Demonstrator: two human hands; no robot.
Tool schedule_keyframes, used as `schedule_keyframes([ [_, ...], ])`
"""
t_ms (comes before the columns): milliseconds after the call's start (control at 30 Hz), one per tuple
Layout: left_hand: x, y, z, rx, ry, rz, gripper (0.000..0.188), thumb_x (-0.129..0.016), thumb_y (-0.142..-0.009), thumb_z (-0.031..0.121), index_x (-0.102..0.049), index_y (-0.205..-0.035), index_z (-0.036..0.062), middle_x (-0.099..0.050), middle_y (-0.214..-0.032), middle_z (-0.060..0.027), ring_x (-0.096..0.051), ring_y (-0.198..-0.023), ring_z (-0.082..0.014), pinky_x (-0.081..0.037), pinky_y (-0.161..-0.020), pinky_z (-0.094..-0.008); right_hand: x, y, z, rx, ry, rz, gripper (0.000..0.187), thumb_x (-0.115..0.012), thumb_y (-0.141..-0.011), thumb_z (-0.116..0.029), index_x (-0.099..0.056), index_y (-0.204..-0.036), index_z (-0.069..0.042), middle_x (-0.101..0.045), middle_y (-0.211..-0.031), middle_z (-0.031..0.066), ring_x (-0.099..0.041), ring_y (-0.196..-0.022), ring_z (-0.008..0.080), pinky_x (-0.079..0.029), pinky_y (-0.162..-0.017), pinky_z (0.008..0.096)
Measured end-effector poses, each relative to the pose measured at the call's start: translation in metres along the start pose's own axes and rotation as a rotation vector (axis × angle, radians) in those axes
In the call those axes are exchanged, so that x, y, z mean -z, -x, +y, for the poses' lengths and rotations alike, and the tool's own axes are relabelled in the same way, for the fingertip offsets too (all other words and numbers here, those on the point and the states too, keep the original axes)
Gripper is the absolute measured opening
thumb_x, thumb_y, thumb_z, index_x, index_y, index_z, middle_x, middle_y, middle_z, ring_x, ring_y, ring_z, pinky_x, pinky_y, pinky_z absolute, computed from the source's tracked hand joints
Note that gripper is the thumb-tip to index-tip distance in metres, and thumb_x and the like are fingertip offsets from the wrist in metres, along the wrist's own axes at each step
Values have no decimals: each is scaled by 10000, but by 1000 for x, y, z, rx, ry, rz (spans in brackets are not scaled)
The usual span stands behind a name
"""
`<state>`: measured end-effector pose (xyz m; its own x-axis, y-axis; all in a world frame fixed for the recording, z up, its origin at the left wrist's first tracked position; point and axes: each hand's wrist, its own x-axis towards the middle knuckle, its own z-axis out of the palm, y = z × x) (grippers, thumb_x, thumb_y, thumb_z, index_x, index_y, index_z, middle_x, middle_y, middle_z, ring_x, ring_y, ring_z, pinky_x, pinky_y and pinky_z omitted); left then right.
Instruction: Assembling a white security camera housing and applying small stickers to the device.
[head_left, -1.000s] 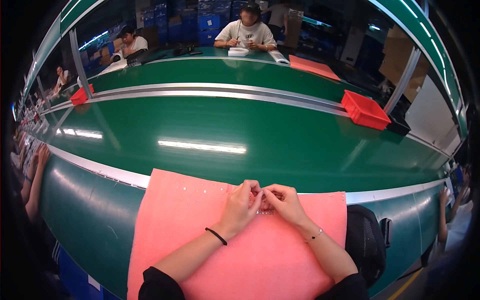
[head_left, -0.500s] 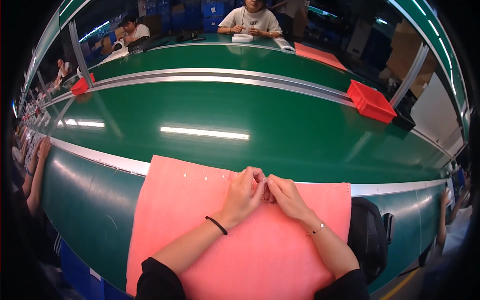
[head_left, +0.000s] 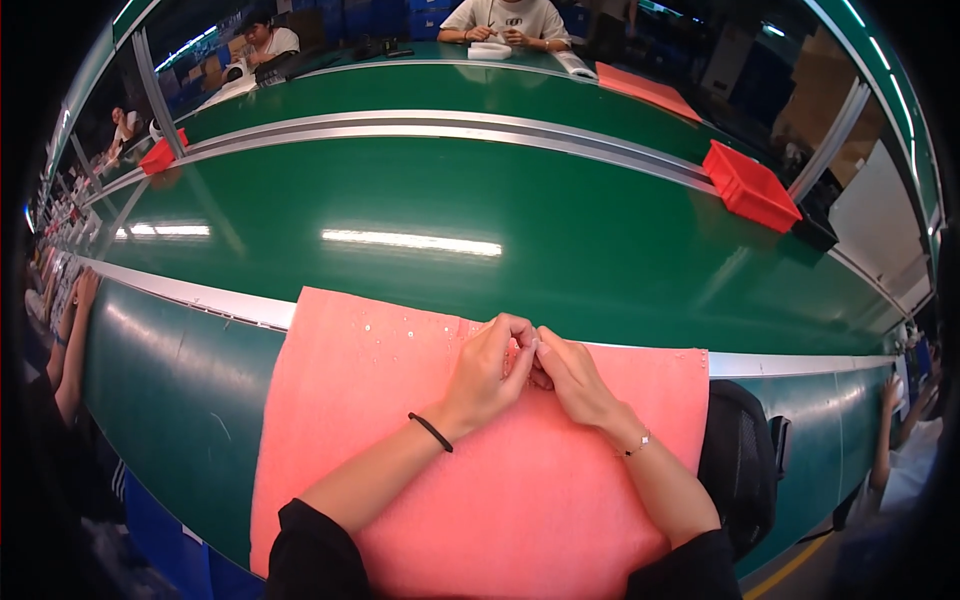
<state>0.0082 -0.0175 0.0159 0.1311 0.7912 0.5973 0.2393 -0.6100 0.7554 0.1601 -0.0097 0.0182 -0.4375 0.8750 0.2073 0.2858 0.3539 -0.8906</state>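
My left hand (head_left: 490,370) and my right hand (head_left: 575,375) meet fingertip to fingertip over a pink mat (head_left: 400,440) laid on the near edge of the green table. Both hands pinch something very small between their fingers; it is hidden by the fingers and I cannot tell what it is. Several tiny pale parts (head_left: 390,325) lie scattered on the mat just left of my left hand. A black band circles my left wrist and a thin bracelet my right.
A wide green conveyor belt (head_left: 480,220) runs beyond the mat. A red bin (head_left: 750,185) sits at its far right and another red bin (head_left: 160,155) at the far left. People sit working across the belt and at my left. A black object (head_left: 740,470) is beside the mat's right edge.
My hands have stayed together at the mat's far edge, with only small finger shifts. The view has tilted slightly, so the far people sit higher in the picture.
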Motion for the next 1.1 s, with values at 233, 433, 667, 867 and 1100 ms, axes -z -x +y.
schedule_keyframes([
  [233,4,0,2,-31,-24,-42,163,-587,-820,-46,-446,-852,29,-609,-791,-95,-617,-717,-176,-489,-651,-277,4,1,-5,-81,-137,-68,262,-324,-942,-220,-450,-850,-9,-457,-573,112,-445,-517,225,-362,-516,346],
  [433,3,-1,5,29,77,-62,149,-575,-783,-78,-470,-850,5,-580,-796,-97,-610,-739,-215,-494,-654,-303,6,2,-7,-66,-193,-94,280,-331,-941,-248,-459,-868,-9,-454,-582,112,-439,-520,225,-360,-518,345],
  [667,3,-1,3,3,95,-49,145,-561,-779,-93,-465,-826,5,-591,-804,-102,-613,-749,-205,-497,-663,-294,6,3,-2,-8,-140,-66,260,-339,-907,-231,-452,-859,-2,-443,-603,112,-432,-530,225,-354,-523,355],
  [867,4,-1,7,-26,58,-58,147,-567,-773,-93,-467,-821,4,-590,-804,-103,-610,-752,-215,-492,-666,-299,8,5,-3,-59,-218,-98,262,-346,-915,-232,-458,-864,-1,-447,-603,96,-434,-546,200,-356,-531,347],
  [1100,3,-1,8,-42,-1,-69,148,-578,-764,-89,-470,-802,4,-592,-799,-107,-603,-755,-237,-485,-669,-307,6,5,-9,-27,-155,-50,306,-327,-937,-256,-489,-913,2,-497,-634,115,-493,-581,213,-395,-558,338],
])
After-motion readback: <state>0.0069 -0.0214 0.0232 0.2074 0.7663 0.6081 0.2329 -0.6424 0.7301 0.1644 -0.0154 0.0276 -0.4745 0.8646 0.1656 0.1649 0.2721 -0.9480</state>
